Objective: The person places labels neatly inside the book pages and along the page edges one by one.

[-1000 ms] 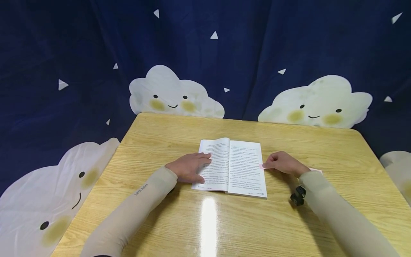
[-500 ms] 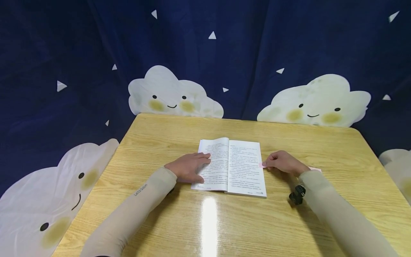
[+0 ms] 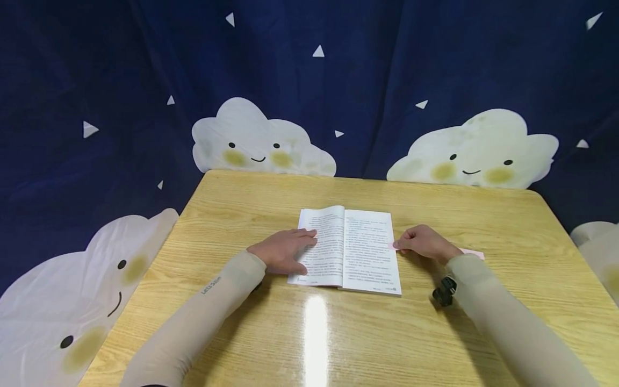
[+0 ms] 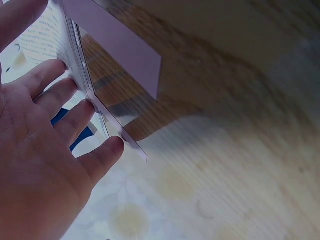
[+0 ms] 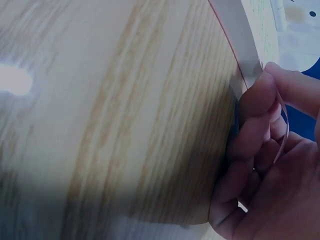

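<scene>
An open book (image 3: 369,252) with printed pages lies on the wooden table. Fingers spread, my left hand (image 3: 285,251) rests on the outer edge of the left page. At the right page's outer edge, my right hand (image 3: 422,242) pinches a small pink paper slip (image 3: 390,246) between thumb and index finger. In the right wrist view, the slip's thin edge (image 5: 286,127) curves back toward the palm. The left wrist view shows mauve-pink flaps (image 4: 125,47) jutting from the book's edge beside my left hand; what they belong to is unclear.
Another piece of pink paper (image 3: 474,253) shows on the table, partly covered by the right wrist. Behind the table (image 3: 271,188) hangs a dark blue curtain (image 3: 358,80) with smiling clouds and white triangles. A small black device (image 3: 444,293) sits under the right sleeve.
My right hand and the pink slip have shifted very slightly away from me along the page edge. The left hand stays on the left page. The head view drifts a little.
</scene>
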The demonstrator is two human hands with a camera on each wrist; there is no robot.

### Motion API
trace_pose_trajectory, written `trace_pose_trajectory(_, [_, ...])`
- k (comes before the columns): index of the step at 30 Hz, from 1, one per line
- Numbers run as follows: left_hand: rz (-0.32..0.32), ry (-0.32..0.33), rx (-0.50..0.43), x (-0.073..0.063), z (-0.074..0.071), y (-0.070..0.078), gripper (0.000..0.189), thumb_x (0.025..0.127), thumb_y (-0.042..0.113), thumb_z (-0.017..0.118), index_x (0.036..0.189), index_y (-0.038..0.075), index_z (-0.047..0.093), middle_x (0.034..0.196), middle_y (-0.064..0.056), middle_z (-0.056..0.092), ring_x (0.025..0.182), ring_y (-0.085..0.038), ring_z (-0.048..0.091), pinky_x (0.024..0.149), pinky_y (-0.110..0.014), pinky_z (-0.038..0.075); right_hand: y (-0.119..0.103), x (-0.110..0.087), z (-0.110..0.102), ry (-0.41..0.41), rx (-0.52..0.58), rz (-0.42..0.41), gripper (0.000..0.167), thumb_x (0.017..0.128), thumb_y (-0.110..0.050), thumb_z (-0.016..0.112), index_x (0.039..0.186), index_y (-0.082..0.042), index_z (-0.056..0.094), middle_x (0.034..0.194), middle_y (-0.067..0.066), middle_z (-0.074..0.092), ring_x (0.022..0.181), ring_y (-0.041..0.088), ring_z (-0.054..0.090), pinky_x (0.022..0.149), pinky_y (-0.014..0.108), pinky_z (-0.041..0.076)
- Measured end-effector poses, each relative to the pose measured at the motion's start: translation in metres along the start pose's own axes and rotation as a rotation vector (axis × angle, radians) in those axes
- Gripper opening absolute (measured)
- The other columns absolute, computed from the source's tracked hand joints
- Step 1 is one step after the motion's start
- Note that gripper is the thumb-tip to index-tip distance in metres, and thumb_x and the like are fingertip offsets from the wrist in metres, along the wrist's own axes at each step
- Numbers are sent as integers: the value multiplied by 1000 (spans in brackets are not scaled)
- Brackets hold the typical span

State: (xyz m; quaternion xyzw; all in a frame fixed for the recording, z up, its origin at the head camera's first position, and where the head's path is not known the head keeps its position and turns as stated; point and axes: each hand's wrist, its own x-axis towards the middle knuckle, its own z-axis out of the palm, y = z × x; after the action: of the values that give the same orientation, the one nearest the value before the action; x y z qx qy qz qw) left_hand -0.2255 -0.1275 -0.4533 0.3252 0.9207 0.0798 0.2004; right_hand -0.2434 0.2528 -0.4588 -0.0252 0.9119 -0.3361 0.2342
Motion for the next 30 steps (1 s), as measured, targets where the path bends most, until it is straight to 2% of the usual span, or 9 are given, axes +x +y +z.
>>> trace_pose_trajectory(15, [-2, 4, 4, 2, 1, 0, 77, 90, 46, 68, 155, 23, 35, 167, 9, 19, 155, -19, 21, 125, -40, 23, 1, 2, 1, -10, 4, 24, 32, 93, -37, 67, 84, -6, 66, 70, -2, 53, 60, 14, 44, 54, 26, 35])
trace_pose_trajectory(21, [0, -1, -1, 2, 2, -1, 77, 90, 46, 68, 155, 23, 35, 167, 9, 19, 155, -19, 21, 125, -41, 23, 0, 3, 2, -11, -27, 31, 37, 90, -44, 69, 82, -8, 66, 67, -3, 51, 59, 14, 45, 55, 27, 35])
trace_pose_trajectory(30, [9, 8, -4, 3, 3, -2, 77, 90, 47, 68, 155, 23, 35, 167, 9, 19, 155, -19, 21, 125, -40, 23, -2, 8, 1, 3, -96, 24, 37, 87, -44, 72, 80, -8, 66, 65, -4, 50, 59, 13, 45, 55, 27, 36])
